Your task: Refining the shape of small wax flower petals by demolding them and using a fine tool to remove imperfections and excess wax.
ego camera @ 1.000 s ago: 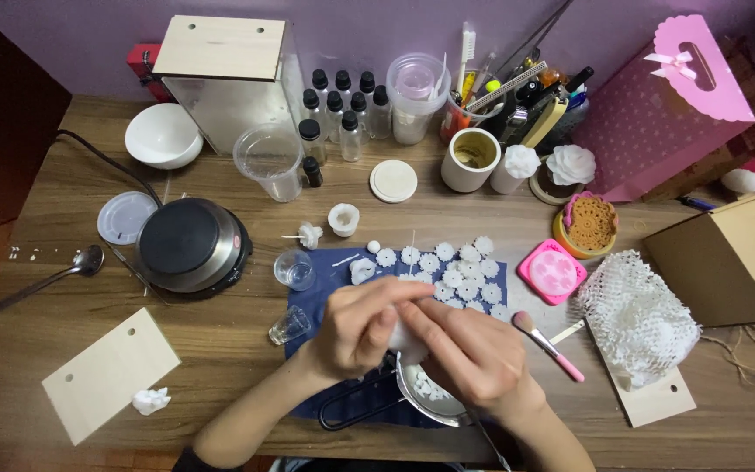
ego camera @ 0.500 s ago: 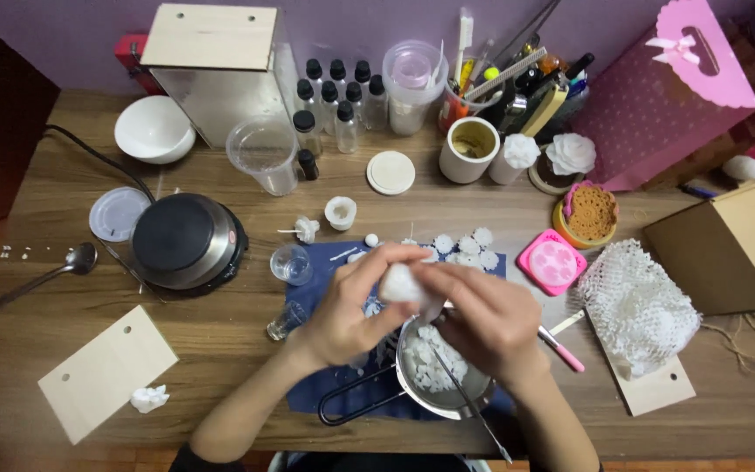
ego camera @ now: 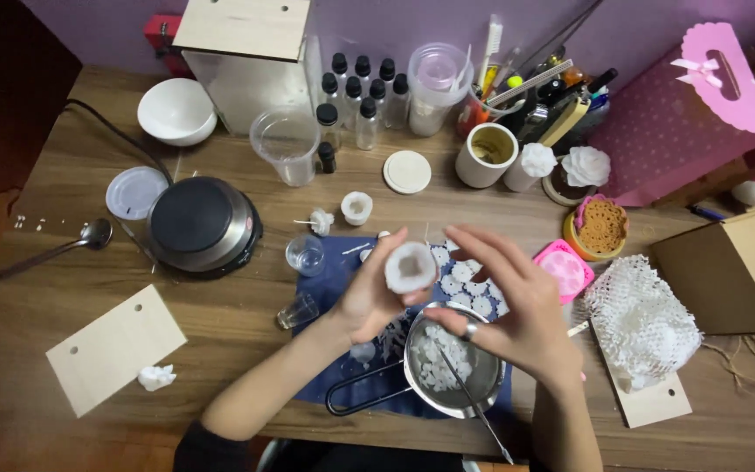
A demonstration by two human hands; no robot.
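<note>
My left hand holds up a small white round mould, its hollow side facing me. Fingers spread, my right hand hovers just right of the mould, and it is unclear whether its fingertips touch it. Under both hands sits a small metal saucepan with white wax pieces and a thin metal tool lying in it. Several white flower-shaped wax pieces lie on a dark blue cloth behind the hands.
A black hot plate sits left, with a spoon, round lid and white bowl. Small bottles, cups and a tool holder line the back. A pink mould, white netting and cardboard box lie right.
Both hands rose from the saucepan with the white mould. The right hand let go and spread its fingers; the left hand now shows the mould's hollow side. The saucepan is uncovered.
</note>
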